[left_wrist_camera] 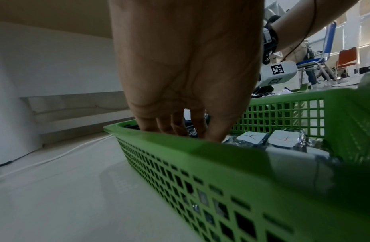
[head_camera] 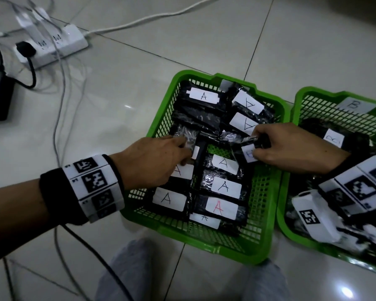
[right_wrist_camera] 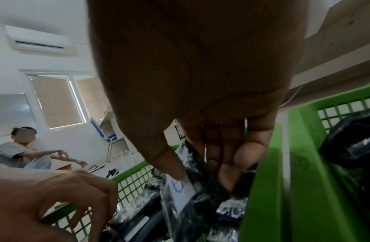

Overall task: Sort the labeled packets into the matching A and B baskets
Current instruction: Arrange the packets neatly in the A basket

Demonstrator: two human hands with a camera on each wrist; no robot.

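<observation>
Two green baskets are set side by side on a tiled floor [head_camera: 139, 94]. The A basket [head_camera: 161, 109] is filled with black packets bearing white A labels, a red-lettered one [head_camera: 220, 207] nearest the camera. A B packet [head_camera: 248, 152], its label written in blue, is pinched by the right hand [head_camera: 291, 148] above the right side of the A basket; thumb and fingers [right_wrist_camera: 167, 162] are closed on the packet's upper edge. The left hand [head_camera: 154, 161] is reached into the basket's left side, its fingers [left_wrist_camera: 175, 124] curled down among the packets; whether one is gripped cannot be told. The B basket [head_camera: 300, 101], to the right, is seen with a B-labelled packet [head_camera: 333, 139]. A power strip [head_camera: 50, 44] is seen beyond.
</observation>
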